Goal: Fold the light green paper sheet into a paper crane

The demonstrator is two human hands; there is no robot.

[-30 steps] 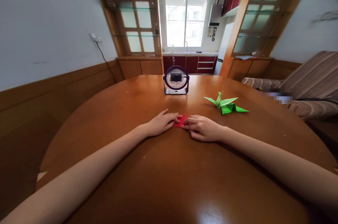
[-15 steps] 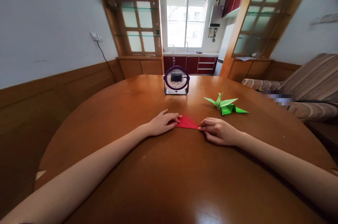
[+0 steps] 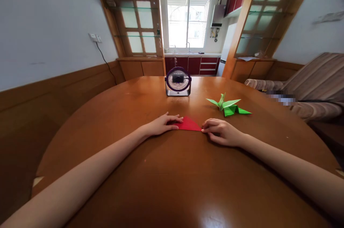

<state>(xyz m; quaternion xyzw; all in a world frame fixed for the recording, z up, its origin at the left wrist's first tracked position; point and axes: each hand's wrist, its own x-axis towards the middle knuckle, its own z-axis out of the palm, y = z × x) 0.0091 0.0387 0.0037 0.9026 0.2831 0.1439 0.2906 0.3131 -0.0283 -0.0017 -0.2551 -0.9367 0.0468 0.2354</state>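
A red sheet of paper folded to a triangle (image 3: 189, 124) lies flat on the wooden table, its long edge toward me. My left hand (image 3: 162, 124) rests on its left part, fingers stretched out and apart over the paper, hiding that end. At the right corner, my right hand (image 3: 220, 131) has its thumb and forefinger pinched on the paper's tip, the other fingers curled. Beyond my right hand stands a green origami crane (image 3: 228, 105), touched by neither hand.
A small dark purple fan (image 3: 177, 80) stands at the far side of the round wooden table (image 3: 172, 181). A striped armchair (image 3: 317, 77) is to the right. A cable (image 3: 103, 57) hangs from a wall socket on the left.
My left hand has slid slightly left along the paper and its fingers have spread flatter, baring more of the red triangle. My right hand keeps its pinch at the corner.
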